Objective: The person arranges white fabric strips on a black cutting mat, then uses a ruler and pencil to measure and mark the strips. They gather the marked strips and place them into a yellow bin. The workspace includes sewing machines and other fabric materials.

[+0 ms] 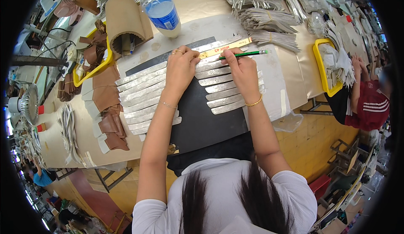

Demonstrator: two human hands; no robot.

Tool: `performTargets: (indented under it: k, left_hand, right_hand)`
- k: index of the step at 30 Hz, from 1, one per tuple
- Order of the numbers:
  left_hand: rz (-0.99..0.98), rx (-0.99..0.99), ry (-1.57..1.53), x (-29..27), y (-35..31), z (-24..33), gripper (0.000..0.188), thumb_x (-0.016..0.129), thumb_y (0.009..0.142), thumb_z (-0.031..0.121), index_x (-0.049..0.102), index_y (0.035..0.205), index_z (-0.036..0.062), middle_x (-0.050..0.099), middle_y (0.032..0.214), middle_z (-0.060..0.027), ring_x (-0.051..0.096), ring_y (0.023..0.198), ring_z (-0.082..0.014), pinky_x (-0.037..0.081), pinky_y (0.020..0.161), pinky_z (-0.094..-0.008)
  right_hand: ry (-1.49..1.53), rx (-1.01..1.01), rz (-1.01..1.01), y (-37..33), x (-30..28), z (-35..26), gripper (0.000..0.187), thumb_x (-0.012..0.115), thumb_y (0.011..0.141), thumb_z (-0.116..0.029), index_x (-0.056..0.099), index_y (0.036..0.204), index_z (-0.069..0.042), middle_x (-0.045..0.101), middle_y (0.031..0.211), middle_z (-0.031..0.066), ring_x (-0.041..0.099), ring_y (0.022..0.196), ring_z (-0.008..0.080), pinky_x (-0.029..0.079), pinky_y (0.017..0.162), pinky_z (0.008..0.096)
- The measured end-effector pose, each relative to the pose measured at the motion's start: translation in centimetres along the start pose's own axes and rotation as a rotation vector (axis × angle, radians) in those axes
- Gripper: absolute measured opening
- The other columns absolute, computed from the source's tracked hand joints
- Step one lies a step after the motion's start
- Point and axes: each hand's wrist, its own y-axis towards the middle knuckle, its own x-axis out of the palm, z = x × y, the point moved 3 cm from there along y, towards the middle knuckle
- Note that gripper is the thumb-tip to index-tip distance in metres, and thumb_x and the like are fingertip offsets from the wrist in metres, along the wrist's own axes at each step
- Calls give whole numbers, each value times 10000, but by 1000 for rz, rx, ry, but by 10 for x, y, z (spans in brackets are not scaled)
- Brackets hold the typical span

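Observation:
A yellow strip template with red printing lies slanted over the top silvery-grey strips at the far part of the black board. My left hand has its fingers bent together, pressing on the left end of the template. In my right hand a green pencil is pinched, lying almost flat just below the template, its tip toward my left hand. Silvery strips are fanned in two rows, a left row beside my left forearm and a right row below my right hand.
Brown and white cut pieces overlap on the left, by a yellow basket. A brown curved roll and a bottle stand behind. Bundled strips are stacked far right. Another person works beyond a second yellow basket.

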Motion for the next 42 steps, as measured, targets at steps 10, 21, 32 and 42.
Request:
performTargets:
  k: [10,21,32,42]
  left_hand:
    - [-16,-5,24,0,1,-1,145,713,842,104,747,954,18,646,926,-121,599,915,-314,467,846,-405]
    - [-9,-21,10,0,2,-1,139,720,837,115,752,944,32,643,925,-107,589,919,-303,456,854,-405]
    - [-14,-8,26,1,3,-4,98,724,816,120,760,889,66,639,903,-82,589,927,-284,453,851,-401]
    - [1,37,81,1,6,-1,94,745,802,117,762,867,52,662,877,-84,613,879,-291,475,808,-404]
  right_hand:
    - [-22,-27,-12,1,1,-5,366,555,1023,-336,685,964,1,676,705,134,653,633,253,483,602,334]
    - [-62,-59,-37,9,8,-7,365,552,1022,-333,678,935,-2,648,690,134,633,624,280,478,602,349]
    - [-160,-78,-108,19,16,-4,319,557,1020,-295,682,958,-8,672,717,126,645,655,239,486,635,335]
    - [-382,-269,-100,23,35,5,271,613,976,-300,676,873,-57,621,649,130,624,598,322,492,545,396]
